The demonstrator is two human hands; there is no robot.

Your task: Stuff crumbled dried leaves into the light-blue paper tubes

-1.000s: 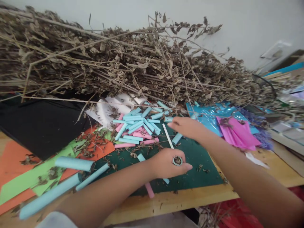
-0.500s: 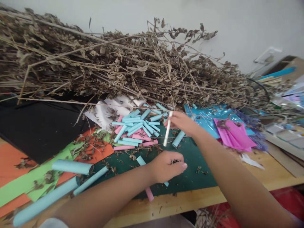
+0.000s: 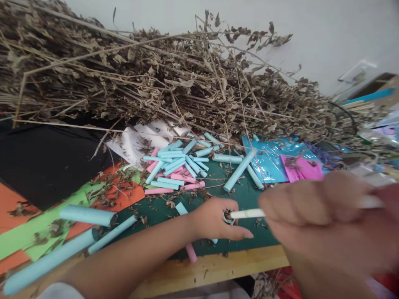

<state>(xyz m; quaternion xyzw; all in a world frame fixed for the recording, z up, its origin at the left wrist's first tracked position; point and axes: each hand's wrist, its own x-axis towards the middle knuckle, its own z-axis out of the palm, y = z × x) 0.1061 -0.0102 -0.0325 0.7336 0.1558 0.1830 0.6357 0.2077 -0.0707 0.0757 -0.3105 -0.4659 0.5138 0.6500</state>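
My left hand (image 3: 215, 218) is wrapped round a light blue paper tube (image 3: 229, 221), whose open end faces right and shows dried leaf bits inside. My right hand (image 3: 324, 220), large and blurred near the camera, is closed on a thin white stick (image 3: 247, 214). The stick's tip meets the leaf-filled mouth of the tube. Beneath my left hand lie another blue tube (image 3: 181, 209) and a pink tube (image 3: 191, 252), each partly covered. A heap of short blue and pink paper tubes (image 3: 174, 164) lies just beyond, on the dark green mat (image 3: 249, 241).
A big pile of dried leafy stalks (image 3: 174, 87) spans the back. At left are longer blue tubes (image 3: 52, 261), orange and green paper (image 3: 40, 232) and a black sheet (image 3: 56, 162). A shiny blue packet (image 3: 271, 162) and a pink sheet (image 3: 302, 168) lie at right.
My right hand has come from the heap toward the camera and lower right, bringing the white stick to the mouth of the tube. My left hand has stayed nearly in place.
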